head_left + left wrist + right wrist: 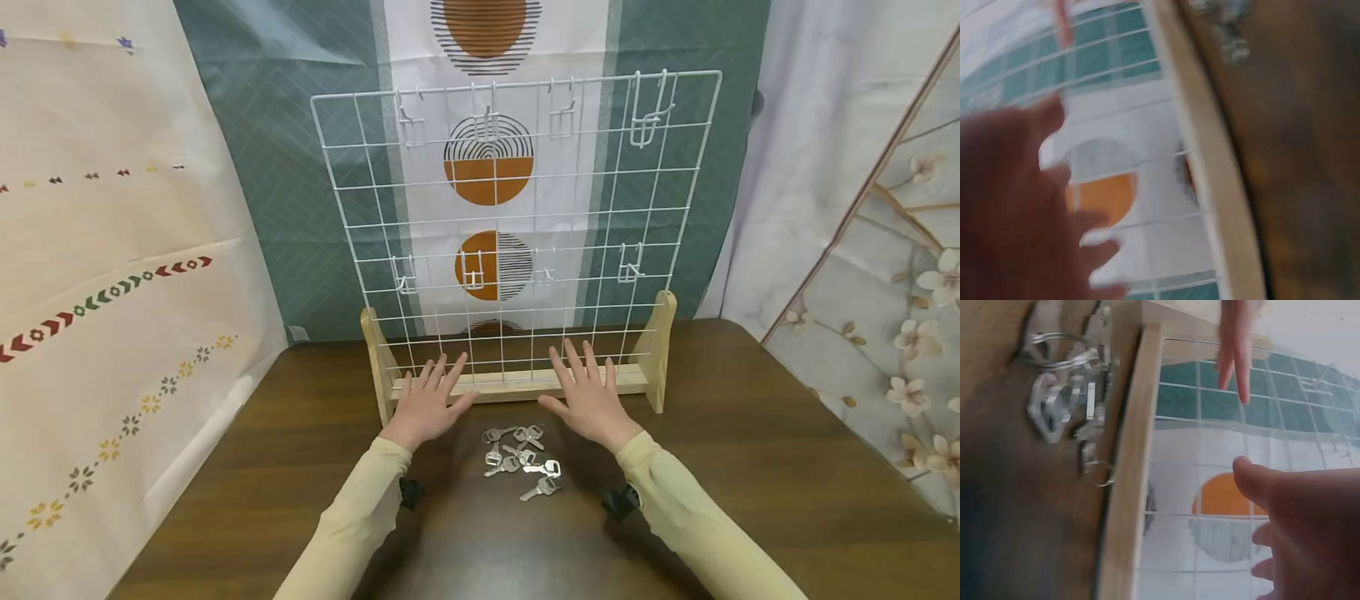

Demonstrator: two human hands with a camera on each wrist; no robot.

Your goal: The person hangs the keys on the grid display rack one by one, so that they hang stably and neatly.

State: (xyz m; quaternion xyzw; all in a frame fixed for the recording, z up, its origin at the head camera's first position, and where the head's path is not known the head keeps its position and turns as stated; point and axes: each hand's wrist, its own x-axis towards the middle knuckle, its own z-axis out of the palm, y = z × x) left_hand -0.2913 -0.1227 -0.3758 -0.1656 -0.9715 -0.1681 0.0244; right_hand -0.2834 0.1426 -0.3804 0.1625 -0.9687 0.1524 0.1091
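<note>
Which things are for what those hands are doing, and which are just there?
Probably for the job:
left hand and right hand
keys
white wire rack
hooks
wooden stand

Probably just there:
green-and-white cloth behind
patterned cloth at the left
flowered cloth at the right

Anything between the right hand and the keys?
No. In the head view, only bare brown tabletop shows between the right hand and the keys.

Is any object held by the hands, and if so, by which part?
Nothing: left hand and right hand are empty; the keys lie on the table.
</note>
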